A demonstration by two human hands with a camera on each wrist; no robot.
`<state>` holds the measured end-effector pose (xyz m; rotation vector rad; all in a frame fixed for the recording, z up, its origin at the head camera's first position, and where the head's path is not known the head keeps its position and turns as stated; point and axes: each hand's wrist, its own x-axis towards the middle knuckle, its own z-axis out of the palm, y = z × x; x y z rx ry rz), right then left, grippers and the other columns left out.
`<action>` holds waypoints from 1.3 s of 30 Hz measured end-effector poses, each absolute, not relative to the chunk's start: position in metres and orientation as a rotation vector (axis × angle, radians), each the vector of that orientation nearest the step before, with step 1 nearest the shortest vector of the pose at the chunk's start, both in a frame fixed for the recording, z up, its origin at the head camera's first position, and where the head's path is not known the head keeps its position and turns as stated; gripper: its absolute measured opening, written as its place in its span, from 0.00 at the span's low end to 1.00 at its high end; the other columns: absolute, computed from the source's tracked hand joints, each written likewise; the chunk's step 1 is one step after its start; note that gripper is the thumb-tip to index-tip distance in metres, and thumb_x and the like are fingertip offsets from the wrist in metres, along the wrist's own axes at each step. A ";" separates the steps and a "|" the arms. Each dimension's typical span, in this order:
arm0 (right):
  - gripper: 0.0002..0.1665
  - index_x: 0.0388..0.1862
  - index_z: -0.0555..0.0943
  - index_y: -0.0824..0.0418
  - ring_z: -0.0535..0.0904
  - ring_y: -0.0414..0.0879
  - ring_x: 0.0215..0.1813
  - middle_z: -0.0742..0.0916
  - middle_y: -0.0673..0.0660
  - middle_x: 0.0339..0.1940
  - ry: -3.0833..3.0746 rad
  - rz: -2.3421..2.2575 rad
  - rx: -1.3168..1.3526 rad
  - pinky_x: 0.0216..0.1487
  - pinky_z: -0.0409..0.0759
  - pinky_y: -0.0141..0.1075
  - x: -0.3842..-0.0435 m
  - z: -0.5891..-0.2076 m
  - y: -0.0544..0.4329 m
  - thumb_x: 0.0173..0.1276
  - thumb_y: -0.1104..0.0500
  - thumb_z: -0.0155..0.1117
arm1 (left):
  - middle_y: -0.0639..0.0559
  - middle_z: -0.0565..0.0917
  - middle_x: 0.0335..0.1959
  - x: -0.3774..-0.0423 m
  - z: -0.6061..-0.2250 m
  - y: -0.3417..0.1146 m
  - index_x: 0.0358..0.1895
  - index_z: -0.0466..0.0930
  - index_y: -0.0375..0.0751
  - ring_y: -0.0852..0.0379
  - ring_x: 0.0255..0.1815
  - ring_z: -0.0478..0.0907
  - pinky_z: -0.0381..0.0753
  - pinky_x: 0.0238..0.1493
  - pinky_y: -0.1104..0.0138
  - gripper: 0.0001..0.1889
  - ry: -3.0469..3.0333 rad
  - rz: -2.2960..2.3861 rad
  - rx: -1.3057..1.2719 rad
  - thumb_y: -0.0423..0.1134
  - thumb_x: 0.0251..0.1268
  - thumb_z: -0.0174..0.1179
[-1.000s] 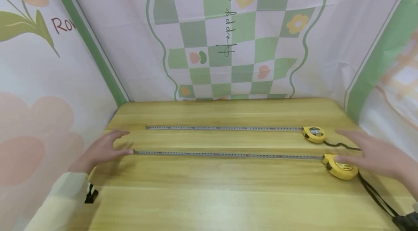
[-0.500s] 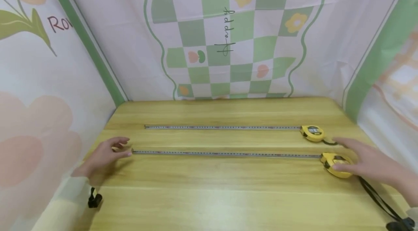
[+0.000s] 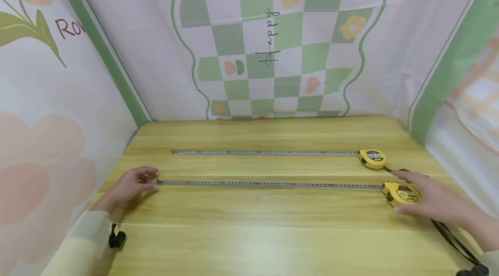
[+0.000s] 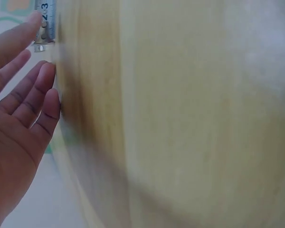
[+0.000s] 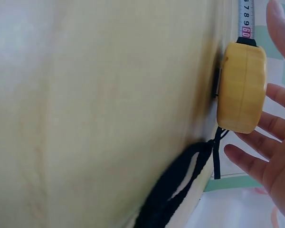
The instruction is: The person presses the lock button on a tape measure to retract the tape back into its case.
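Note:
Two yellow tape measures lie parallel on the wooden table, blades drawn out to the left. Of the nearer tape measure (image 3: 398,193), the long blade (image 3: 257,184) ends in a metal hook (image 4: 39,48). My left hand (image 3: 131,186) is at that end, its thumb beside the blade and fingers loosely bent. The right hand (image 3: 438,194) spreads around the nearer case, thumb in front and fingers behind. In the right wrist view the yellow case (image 5: 242,88) stands free of the thumb; contact with the other fingers is unclear. Behind lies the farther tape measure (image 3: 373,158).
A black strap (image 5: 180,180) trails from the nearer case toward the right edge. The wooden table (image 3: 249,232) meets a checkered cloth backdrop (image 3: 261,42) at the back. Cloth walls flank both sides. Black wrist devices (image 3: 117,238) show near the sleeves.
My right hand has shifted left and closer around the nearer case. My left fingers have bent more and dropped toward the blade's end. The tape measures stay in place.

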<state>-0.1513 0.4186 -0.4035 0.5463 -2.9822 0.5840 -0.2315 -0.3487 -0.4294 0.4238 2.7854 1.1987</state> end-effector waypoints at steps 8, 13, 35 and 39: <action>0.60 0.66 0.66 0.73 0.73 0.75 0.53 0.75 0.77 0.58 -2.968 0.593 0.581 0.48 0.69 0.70 -0.151 -0.412 0.418 0.42 0.40 0.80 | 0.40 0.81 0.47 -0.234 -0.433 -0.347 0.55 0.76 0.29 0.51 0.42 0.77 0.79 0.43 0.66 0.26 2.783 1.179 0.373 0.39 0.55 0.71; 0.60 0.65 0.68 0.73 0.72 0.75 0.54 0.75 0.76 0.59 -2.933 0.580 0.593 0.49 0.67 0.69 -0.152 -0.417 0.419 0.40 0.40 0.81 | 0.44 0.82 0.43 -0.236 -0.433 -0.346 0.53 0.78 0.29 0.52 0.42 0.77 0.78 0.43 0.66 0.23 2.796 1.159 0.384 0.37 0.56 0.71; 0.54 0.63 0.70 0.71 0.71 0.75 0.55 0.76 0.76 0.57 -2.948 0.547 0.588 0.53 0.68 0.64 -0.149 -0.417 0.417 0.42 0.46 0.82 | 0.47 0.83 0.39 -0.240 -0.430 -0.337 0.43 0.83 0.35 0.52 0.40 0.77 0.79 0.35 0.67 0.09 2.790 1.126 0.383 0.33 0.61 0.66; 0.52 0.62 0.70 0.72 0.71 0.75 0.54 0.76 0.77 0.56 -2.948 0.546 0.593 0.47 0.69 0.66 -0.149 -0.416 0.416 0.43 0.47 0.82 | 0.46 0.83 0.40 -0.241 -0.430 -0.337 0.42 0.84 0.35 0.52 0.40 0.77 0.79 0.33 0.67 0.07 2.794 1.118 0.378 0.32 0.62 0.65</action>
